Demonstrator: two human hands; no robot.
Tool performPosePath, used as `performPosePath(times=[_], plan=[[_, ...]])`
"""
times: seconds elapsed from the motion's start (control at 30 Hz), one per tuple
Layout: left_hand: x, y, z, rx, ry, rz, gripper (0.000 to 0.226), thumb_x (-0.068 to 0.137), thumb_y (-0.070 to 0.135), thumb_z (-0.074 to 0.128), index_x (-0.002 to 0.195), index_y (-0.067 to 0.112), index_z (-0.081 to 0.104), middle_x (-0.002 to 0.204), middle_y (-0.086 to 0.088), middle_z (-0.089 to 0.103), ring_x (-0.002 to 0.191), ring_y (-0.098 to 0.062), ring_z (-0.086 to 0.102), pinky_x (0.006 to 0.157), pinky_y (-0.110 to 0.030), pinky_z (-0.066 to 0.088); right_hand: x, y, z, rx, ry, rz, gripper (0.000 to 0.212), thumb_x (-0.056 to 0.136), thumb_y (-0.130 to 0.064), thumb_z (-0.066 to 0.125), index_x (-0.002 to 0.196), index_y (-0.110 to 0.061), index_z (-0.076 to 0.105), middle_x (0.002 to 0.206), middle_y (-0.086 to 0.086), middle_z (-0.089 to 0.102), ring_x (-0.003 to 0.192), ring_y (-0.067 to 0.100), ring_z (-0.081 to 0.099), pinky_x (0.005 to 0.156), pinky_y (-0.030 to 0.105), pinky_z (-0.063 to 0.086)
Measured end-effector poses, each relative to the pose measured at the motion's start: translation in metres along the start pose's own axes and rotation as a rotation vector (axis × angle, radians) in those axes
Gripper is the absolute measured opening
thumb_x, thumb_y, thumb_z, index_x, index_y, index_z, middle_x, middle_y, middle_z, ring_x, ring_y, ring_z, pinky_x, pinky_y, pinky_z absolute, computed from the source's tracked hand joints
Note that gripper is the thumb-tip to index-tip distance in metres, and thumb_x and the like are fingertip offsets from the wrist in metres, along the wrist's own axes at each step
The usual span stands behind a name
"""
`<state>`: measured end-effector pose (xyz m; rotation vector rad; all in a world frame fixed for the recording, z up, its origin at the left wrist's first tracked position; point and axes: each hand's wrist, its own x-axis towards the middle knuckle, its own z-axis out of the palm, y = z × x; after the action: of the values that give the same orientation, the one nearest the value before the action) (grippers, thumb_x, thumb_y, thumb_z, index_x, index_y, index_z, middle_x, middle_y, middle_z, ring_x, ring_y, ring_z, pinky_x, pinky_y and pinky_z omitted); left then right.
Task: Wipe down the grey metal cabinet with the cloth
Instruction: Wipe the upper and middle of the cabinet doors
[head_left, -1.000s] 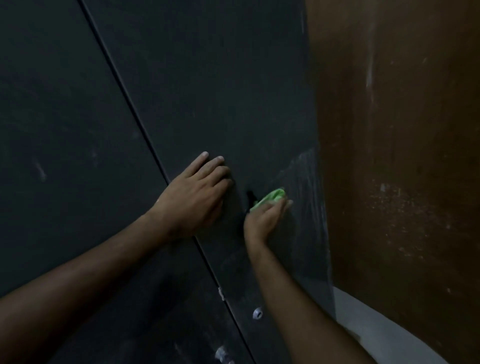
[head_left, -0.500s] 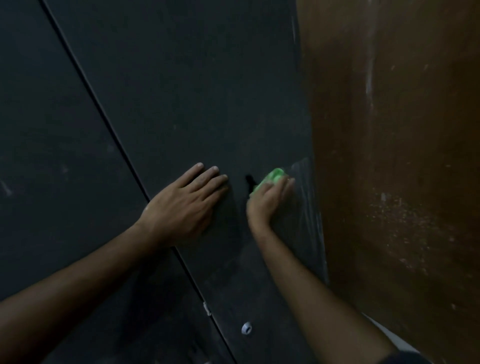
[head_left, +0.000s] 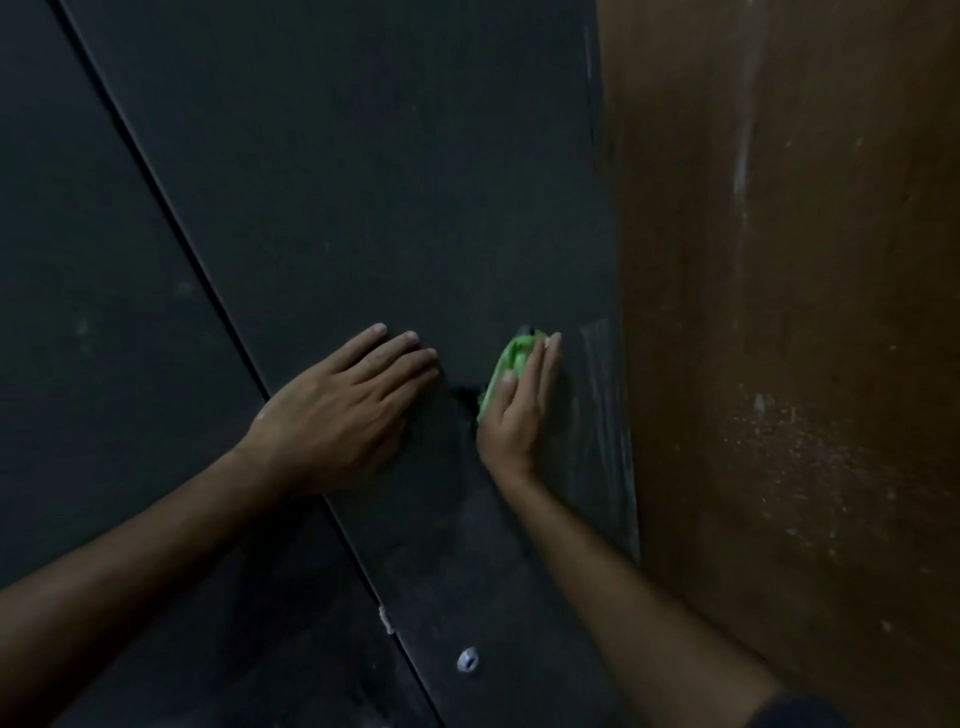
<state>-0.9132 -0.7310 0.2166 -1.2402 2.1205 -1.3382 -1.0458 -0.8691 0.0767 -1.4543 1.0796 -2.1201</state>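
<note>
The dark grey metal cabinet (head_left: 337, 182) fills the left and middle of the head view, with a seam between its two doors running diagonally. My right hand (head_left: 517, 410) presses a bright green cloth (head_left: 511, 358) flat against the right door, near its right edge. Most of the cloth is hidden under my fingers. My left hand (head_left: 345, 410) lies flat on the same door, just left of the cloth, fingers spread and holding nothing. A wet streaked patch (head_left: 597, 395) shows to the right of the cloth.
A brown wall (head_left: 779, 312) with pale specks stands right against the cabinet's right edge. A small keyhole (head_left: 467, 660) sits lower on the right door, beside the seam. The scene is dim.
My right hand with the cloth has slid up the door and now lies flatter on it. My left hand has stayed flat on the door.
</note>
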Motion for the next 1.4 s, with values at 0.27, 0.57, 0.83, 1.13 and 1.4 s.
performPosePath(times=[0.27, 0.57, 0.83, 1.13, 1.4], plan=[[0.001, 0.002, -0.003, -0.028, 0.047, -0.015, 0.064, 0.107, 0.041, 0.028, 0.157, 0.003, 0.042, 0.165, -0.016, 0.039, 0.157, -0.033, 0.031, 0.129, -0.055, 0.024, 0.103, 0.012, -0.005, 0.026, 0.179, 0.529, 0.053, 0.108, -0.011, 0.036, 0.157, 0.006, 0.024, 0.168, 0.025, 0.011, 0.157, 0.034, 0.012, 0.122, 0.025, 0.006], [0.002, 0.001, 0.002, -0.057, 0.089, -0.012, 0.065, 0.106, 0.042, 0.033, 0.155, 0.002, 0.044, 0.163, -0.017, 0.042, 0.156, -0.033, 0.033, 0.128, -0.055, 0.026, 0.116, 0.048, -0.026, 0.050, 0.139, 0.666, 0.051, 0.110, -0.010, 0.029, 0.158, 0.006, 0.020, 0.167, 0.026, 0.011, 0.156, 0.037, 0.013, 0.127, 0.038, 0.011], [0.001, 0.002, 0.000, -0.063, 0.125, -0.015, 0.064, 0.106, 0.040, 0.033, 0.152, 0.000, 0.049, 0.160, -0.018, 0.046, 0.153, -0.035, 0.038, 0.127, -0.054, 0.025, 0.040, 0.047, -0.030, -0.104, -0.059, 0.050, 0.051, 0.106, -0.002, 0.040, 0.153, 0.011, 0.027, 0.164, 0.029, 0.019, 0.156, 0.033, 0.017, 0.127, 0.031, 0.013], [0.003, 0.003, 0.000, -0.091, 0.140, -0.019, 0.063, 0.106, 0.040, 0.033, 0.150, -0.002, 0.051, 0.158, -0.018, 0.049, 0.151, -0.036, 0.042, 0.126, -0.058, 0.031, 0.056, 0.027, -0.016, -0.080, -0.017, 0.149, 0.053, 0.107, -0.011, 0.038, 0.155, 0.009, 0.027, 0.165, 0.027, 0.018, 0.156, 0.033, 0.017, 0.128, 0.037, 0.013], [0.002, 0.003, -0.002, -0.016, 0.025, -0.009, 0.066, 0.106, 0.042, 0.024, 0.156, 0.004, 0.042, 0.166, -0.015, 0.036, 0.157, -0.033, 0.031, 0.130, -0.056, 0.023, 0.122, 0.048, -0.034, -0.102, 0.088, 0.753, 0.054, 0.109, -0.015, 0.037, 0.157, 0.005, 0.022, 0.167, 0.025, 0.013, 0.155, 0.037, 0.015, 0.124, 0.036, 0.013]])
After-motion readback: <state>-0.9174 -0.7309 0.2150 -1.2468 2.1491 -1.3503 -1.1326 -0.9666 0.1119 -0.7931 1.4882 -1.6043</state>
